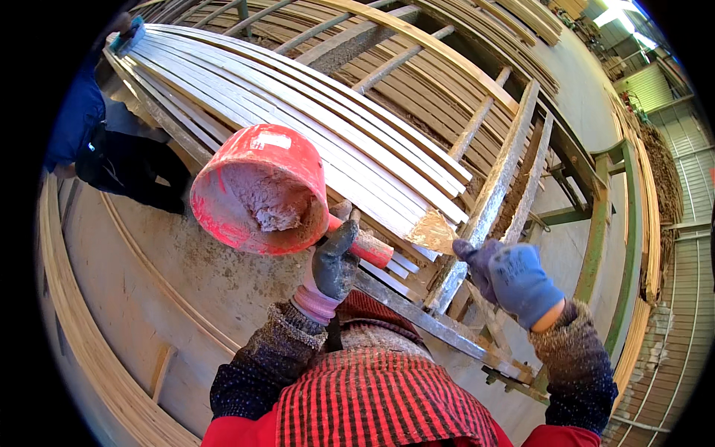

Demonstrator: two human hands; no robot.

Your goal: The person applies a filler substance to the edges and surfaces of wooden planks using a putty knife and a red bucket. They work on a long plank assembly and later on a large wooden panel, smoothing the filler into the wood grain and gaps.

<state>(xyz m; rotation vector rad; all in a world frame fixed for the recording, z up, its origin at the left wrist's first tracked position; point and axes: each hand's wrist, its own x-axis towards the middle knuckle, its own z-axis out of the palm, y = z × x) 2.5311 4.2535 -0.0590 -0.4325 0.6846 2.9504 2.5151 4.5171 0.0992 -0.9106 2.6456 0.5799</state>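
Observation:
My left hand point(335, 257), in a dark-coated glove with a pink cuff, is closed around the handle of a red plastic dipper point(304, 153). Whitish paste point(272, 197) clings inside the bowl, whose mouth is tilted toward me. In a blue-grey glove, my right hand point(510, 276) grips a putty knife; its tan, paste-smeared blade point(434, 232) is over the near ends of the long wood strips point(328, 138). White coating covers much of the strips' top faces. Most of the knife's handle is hidden in my fist.
A metal rack with rollers point(477, 127) carries the strips. At the far left a person point(93, 134) in dark clothes reaches a gloved hand to the strips' far end. More long timber point(82, 335) lies at left, and a green metal frame point(625, 246) stands at right.

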